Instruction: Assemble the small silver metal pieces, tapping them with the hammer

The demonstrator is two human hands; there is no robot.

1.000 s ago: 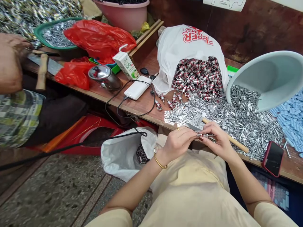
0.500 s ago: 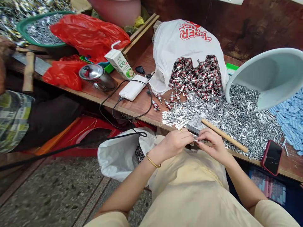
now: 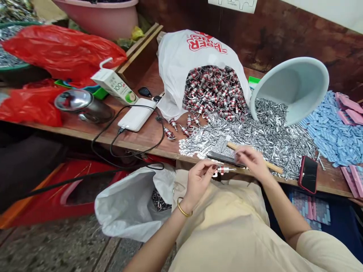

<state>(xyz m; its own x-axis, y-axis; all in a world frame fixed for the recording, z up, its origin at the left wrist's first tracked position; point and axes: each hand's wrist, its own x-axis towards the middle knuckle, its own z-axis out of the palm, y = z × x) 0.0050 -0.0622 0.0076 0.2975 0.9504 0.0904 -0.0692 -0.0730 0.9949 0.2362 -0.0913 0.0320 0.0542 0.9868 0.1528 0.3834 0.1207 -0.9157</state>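
Pinched at one end by my left hand [image 3: 200, 179] is a red-and-silver keychain [image 3: 224, 170], shaped much like a spark plug, pointing right over my lap at the table edge. My right hand [image 3: 252, 160] is just right of it, above the hammer [image 3: 266, 162] handle; its fingers are bent and blurred, and whether anything is in them I cannot make out. A dark flat metal bar [image 3: 225, 157] lies between my hands and the hammer. Behind them spreads a heap of small silver metal parts [image 3: 255, 136].
A white plastic bag [image 3: 172, 68] spills similar keychains [image 3: 215, 92]. A tipped pale bucket [image 3: 306, 87], blue pieces [image 3: 337, 132] and a phone [image 3: 308, 174] are on the right. Left are a power bank [image 3: 136, 114], drink carton [image 3: 115, 85] and metal cup [image 3: 85, 105]. An open white sack [image 3: 124, 211] hangs below.
My hands have parted: the right has moved up and away toward the hammer handle, leaving the keychain in the left. The view has shifted right, and the person at far left is mostly out of frame.
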